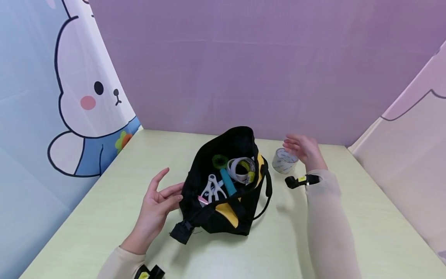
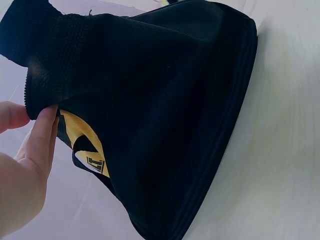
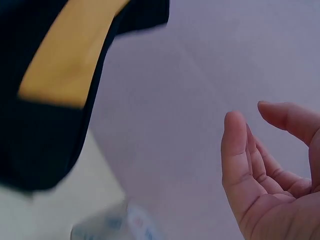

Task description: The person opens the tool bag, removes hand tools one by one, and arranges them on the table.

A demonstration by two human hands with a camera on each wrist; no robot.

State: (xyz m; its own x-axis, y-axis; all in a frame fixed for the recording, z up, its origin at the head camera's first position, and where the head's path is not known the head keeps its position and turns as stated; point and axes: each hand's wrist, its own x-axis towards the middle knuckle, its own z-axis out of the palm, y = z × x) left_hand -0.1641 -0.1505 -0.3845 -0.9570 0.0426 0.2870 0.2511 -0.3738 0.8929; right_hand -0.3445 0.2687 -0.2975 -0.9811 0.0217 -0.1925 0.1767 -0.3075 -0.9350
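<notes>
fingers (image 2: 44, 132) of the left hand (image 1: 153, 209) pinch the rim of the black bag (image 1: 245, 215), standing open-mouthed on the table (image 1: 369, 217). the right hand (image 1: 304, 149) is relaxed, holding nothing, just beside the clear tape roll (image 1: 281, 164). i'd judge the bag soft and saggy, best held by its edge; the roll light, firm, slippery, best taken across its sides. i can't make out the bag's floor; the right wrist view cuts off and blurs the roll.

The pale table (image 1: 271, 248) bears a black bag (image 1: 224, 211) and a tape roll (image 1: 283, 165).
</notes>
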